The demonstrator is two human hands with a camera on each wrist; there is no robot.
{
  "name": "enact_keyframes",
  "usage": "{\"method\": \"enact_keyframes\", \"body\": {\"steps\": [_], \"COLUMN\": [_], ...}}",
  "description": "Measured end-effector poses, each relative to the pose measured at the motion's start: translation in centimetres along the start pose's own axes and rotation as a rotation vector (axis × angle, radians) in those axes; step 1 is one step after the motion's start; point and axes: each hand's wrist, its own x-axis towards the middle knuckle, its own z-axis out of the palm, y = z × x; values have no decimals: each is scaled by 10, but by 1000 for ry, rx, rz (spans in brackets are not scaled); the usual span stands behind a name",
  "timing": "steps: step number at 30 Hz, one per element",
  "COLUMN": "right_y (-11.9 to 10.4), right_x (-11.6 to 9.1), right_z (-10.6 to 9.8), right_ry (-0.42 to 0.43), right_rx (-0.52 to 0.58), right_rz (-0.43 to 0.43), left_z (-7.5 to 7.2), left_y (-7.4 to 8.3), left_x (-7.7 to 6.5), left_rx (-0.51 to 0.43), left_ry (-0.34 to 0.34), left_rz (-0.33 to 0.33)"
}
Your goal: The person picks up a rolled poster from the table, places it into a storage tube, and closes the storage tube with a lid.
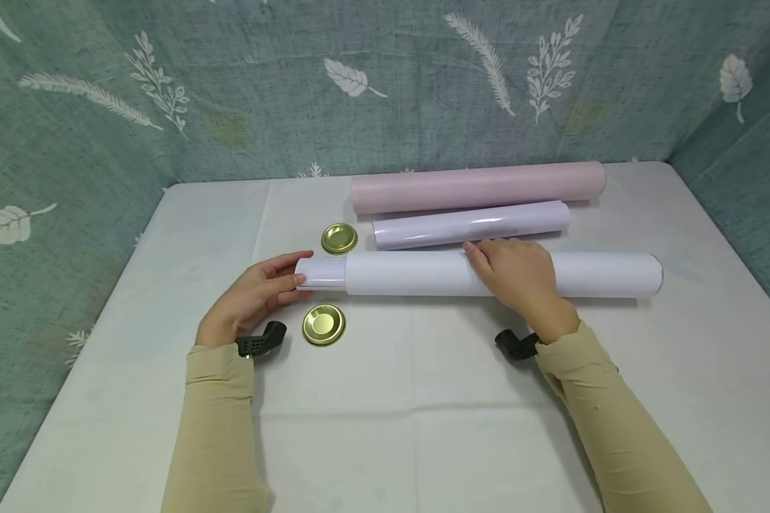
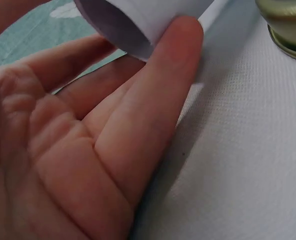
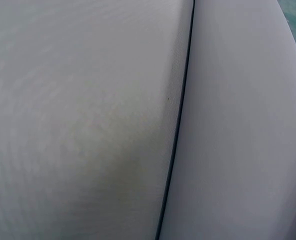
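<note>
A long white cardboard tube lies crosswise in front of me. Out of its left end sticks a short length of a glossy white paper roll. My left hand holds that roll's protruding end, thumb on top and fingers around its sides. In the left wrist view the roll's hollow end sits between the fingertips. My right hand grips the tube from above, right of its middle, its fingers reaching over the far side. The right wrist view shows only the tube's side beside the tablecloth.
Two gold round lids lie on either side of the roll's end. Behind the tube lie a glossy pale lilac roll and a longer pink tube. A white cloth covers the table; green leaf-patterned fabric hangs behind.
</note>
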Motion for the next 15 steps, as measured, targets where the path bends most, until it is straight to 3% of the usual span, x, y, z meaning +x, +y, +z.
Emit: {"method": "enact_keyframes", "body": {"steps": [6, 15], "right_y": [0, 2], "right_x": [0, 0], "right_z": [0, -1], "right_ry": [-5, -23], "right_rx": [-6, 6], "right_rz": [3, 16], "left_z": [2, 6], "left_y": [0, 2], "left_x": [0, -1], "left_rx": [22, 128], "left_ry": [-61, -33], "left_rz": [35, -5]}}
